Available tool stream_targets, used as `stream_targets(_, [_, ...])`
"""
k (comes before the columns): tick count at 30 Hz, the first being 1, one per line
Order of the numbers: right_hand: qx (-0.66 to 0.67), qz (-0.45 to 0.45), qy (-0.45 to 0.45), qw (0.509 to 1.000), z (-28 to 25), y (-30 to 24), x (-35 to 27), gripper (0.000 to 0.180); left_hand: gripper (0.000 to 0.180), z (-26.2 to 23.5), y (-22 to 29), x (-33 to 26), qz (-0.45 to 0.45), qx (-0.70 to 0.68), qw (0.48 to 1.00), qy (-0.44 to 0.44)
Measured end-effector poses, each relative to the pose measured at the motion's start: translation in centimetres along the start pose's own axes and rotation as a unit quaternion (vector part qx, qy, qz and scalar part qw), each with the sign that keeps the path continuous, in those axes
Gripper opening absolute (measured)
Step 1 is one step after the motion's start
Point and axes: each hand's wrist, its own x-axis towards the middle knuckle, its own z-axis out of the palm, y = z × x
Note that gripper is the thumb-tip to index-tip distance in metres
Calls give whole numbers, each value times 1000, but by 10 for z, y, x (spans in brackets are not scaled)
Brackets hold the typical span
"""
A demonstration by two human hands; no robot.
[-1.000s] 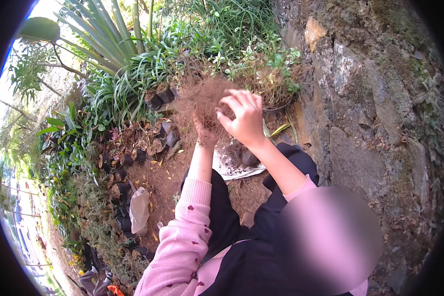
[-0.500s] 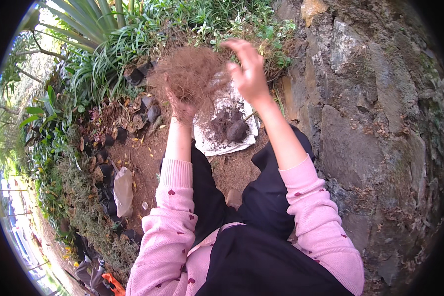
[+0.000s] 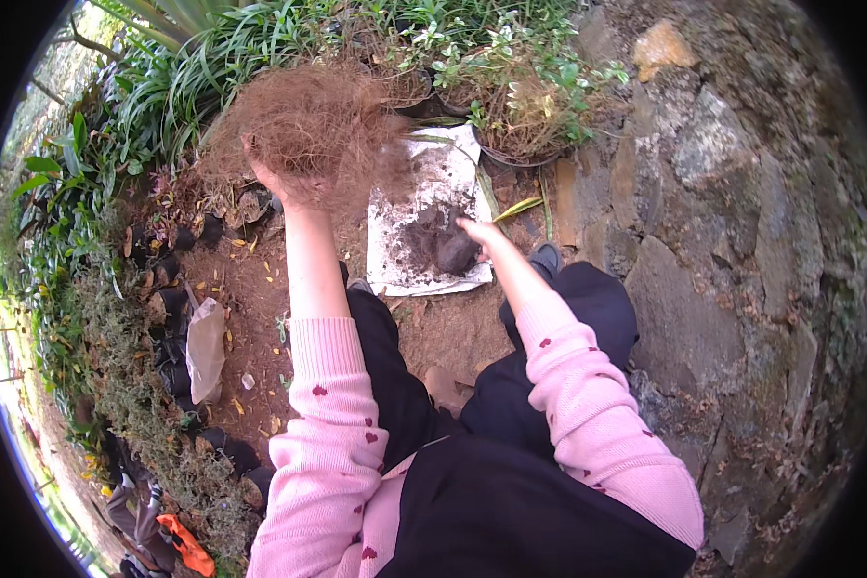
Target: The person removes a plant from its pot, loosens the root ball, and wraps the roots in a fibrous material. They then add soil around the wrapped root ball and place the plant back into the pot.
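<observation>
A loose, tangled clump of brown coir fibre (image 3: 308,120) is gripped in my left hand (image 3: 297,185), lifted above the ground; the fibre hides most of those fingers. My right hand (image 3: 484,234) is low, at the upper right side of a rounded dark soil ball (image 3: 458,252). Its thumb side shows, but the other fingers are hidden, so I cannot tell whether it grips the ball. The ball and a heap of crumbled dark soil (image 3: 419,241) lie on a soil-smeared white sheet (image 3: 387,275) on the ground.
A yellow-green leaf (image 3: 518,207) lies right of the sheet. Beyond stand potted plants (image 3: 525,144) and strappy green foliage (image 3: 178,120). A rough rock wall (image 3: 703,299) rises on the right. At left are black planting bags (image 3: 171,306) and a pale plastic bag (image 3: 205,349).
My right hand has come down from beside the fibre clump to the soil ball. My left hand has shifted left, still holding the coir fibre. The view has shifted slightly.
</observation>
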Motion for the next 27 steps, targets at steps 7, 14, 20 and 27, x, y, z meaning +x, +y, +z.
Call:
stream_targets(7, [81, 141, 63, 985, 50, 51, 86, 86, 69, 5, 39, 9, 109, 15, 994, 29])
stream_targets(14, [154, 227, 327, 904, 91, 36, 92, 115, 72, -17, 46, 9, 177, 34, 982, 63])
stream_targets(20, [201, 181, 308, 912, 88, 45, 83, 110, 75, -35, 35, 18, 424, 408, 807, -52])
stream_targets(27, [321, 134, 304, 887, 90, 60, 70, 104, 71, -23, 35, 13, 224, 155, 959, 73])
